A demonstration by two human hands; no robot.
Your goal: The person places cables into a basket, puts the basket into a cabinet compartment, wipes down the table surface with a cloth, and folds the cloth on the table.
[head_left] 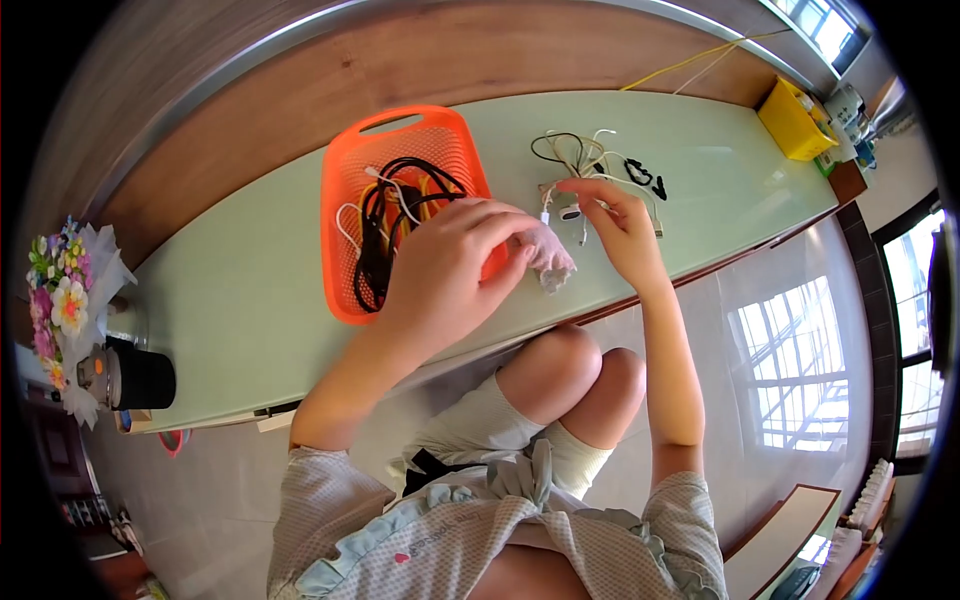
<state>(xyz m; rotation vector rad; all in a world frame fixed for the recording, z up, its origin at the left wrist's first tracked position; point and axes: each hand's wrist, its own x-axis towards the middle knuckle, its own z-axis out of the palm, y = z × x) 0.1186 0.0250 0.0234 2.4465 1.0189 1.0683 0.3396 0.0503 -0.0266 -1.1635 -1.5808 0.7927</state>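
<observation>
My left hand (450, 262) is closed with its thumb and fingertips on a crumpled pinkish-grey piece of soft material (547, 255), cloth or thin bag, which hangs over the table's front part. Behind that hand stands an orange plastic basket (336, 250) holding black, white and yellow cables (385, 215). My right hand (622, 228) reaches over a loose heap of thin cables (578, 158), index finger stretched out and thumb apart from it. A white cable plug (545, 216) lies just left of its fingertips. Beside the heap are short black cables (638, 172).
The pale green tabletop (250, 250) curves around in front of me. At the right end stands a yellow box (792, 122) with things in it. A black cup (142, 376) and a flower bouquet (70, 300) are at the left end. A wooden panel (280, 110) rises behind.
</observation>
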